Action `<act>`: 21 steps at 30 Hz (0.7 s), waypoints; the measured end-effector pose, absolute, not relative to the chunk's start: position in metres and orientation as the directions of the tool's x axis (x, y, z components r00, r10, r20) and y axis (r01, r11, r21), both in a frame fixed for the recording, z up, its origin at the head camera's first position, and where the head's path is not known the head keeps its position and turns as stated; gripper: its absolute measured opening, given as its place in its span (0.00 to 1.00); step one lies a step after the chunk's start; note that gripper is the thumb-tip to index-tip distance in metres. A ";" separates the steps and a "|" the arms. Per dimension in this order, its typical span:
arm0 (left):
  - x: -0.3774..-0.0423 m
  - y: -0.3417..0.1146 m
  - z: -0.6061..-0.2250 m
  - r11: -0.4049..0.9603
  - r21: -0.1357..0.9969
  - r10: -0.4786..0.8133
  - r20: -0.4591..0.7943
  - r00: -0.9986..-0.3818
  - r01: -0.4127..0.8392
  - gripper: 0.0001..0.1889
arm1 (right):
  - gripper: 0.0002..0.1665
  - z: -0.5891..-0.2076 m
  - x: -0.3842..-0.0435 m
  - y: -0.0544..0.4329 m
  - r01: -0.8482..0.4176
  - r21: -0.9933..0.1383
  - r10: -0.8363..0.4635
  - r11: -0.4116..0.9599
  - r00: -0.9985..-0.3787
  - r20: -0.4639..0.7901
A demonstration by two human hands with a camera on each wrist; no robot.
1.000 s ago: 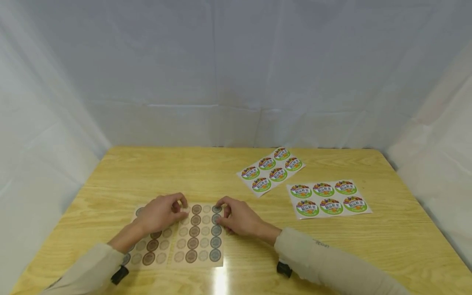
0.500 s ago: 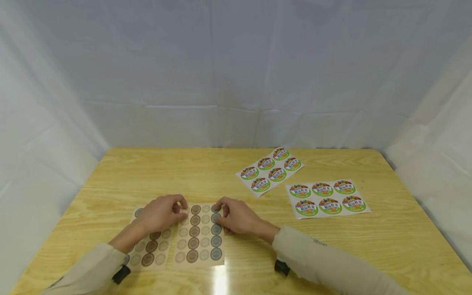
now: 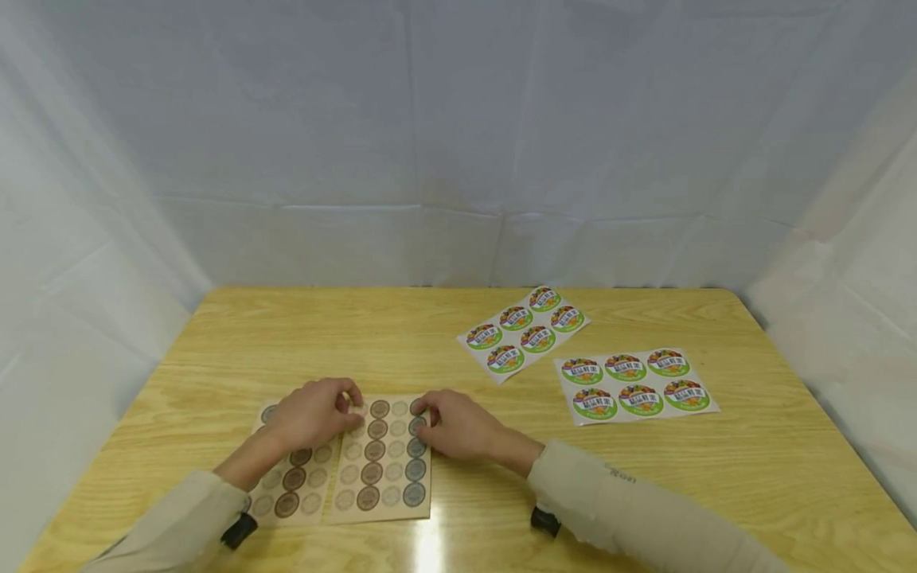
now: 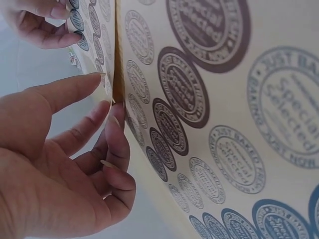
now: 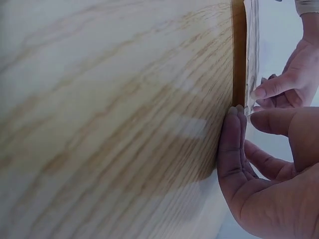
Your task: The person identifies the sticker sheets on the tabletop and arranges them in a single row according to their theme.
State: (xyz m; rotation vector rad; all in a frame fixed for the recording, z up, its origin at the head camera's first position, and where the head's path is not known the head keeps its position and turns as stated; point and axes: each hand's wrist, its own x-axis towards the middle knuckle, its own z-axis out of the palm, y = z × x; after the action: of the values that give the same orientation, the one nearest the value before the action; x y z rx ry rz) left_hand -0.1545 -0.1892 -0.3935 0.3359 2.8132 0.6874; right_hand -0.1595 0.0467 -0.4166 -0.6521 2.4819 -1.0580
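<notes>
A beige sheet of round stickers (image 3: pixel 371 473), printed in brown, blue and pale rows, lies between my hands in the head view. My left hand (image 3: pixel 315 414) pinches its upper left edge between thumb and fingers. On the opposite side, my right hand (image 3: pixel 462 426) pinches the upper right edge. In the right wrist view, a gap shows between the sheet's edge (image 5: pixel 252 50) and the wood. A second beige sticker sheet (image 3: pixel 294 480) lies flat beneath my left hand and wrist, partly hidden; its "Special Selected" print (image 4: pixel 179 87) is readable in the left wrist view.
Two white sheets of colourful fruit stickers lie farther right: a tilted one (image 3: pixel 526 330) at the back and another (image 3: pixel 636 386) nearer. The wooden table (image 3: pixel 573 493) ends at white curtains (image 3: pixel 458 159) behind and at both sides.
The right beige sticker sheet has shifted slightly left at its near edge. My right hand has dropped a little toward me with it; the left hand stays nearly still.
</notes>
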 end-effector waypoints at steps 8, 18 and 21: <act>-0.156 -0.186 -0.392 0.882 0.445 0.261 -0.187 -0.947 0.155 0.11 | 0.19 -0.417 -0.158 0.045 -0.362 -0.672 -0.569 0.646 -0.815 -0.107; -0.154 -0.185 -0.391 0.892 0.420 0.265 -0.182 -0.947 0.169 0.11 | 0.25 -0.413 -0.150 0.043 -0.409 -0.570 -0.561 0.713 -0.820 -0.113; -0.152 -0.184 -0.390 0.894 0.412 0.270 -0.176 -0.947 0.178 0.11 | 0.25 -0.413 -0.149 0.043 -0.410 -0.563 -0.558 0.718 -0.822 -0.113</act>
State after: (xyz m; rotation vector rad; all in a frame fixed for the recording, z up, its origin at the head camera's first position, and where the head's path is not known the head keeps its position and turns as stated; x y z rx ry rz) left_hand -0.1519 -0.1841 -0.3902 0.3400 2.8321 0.5837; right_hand -0.1489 0.0434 -0.4130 -0.7635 2.6491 -0.7725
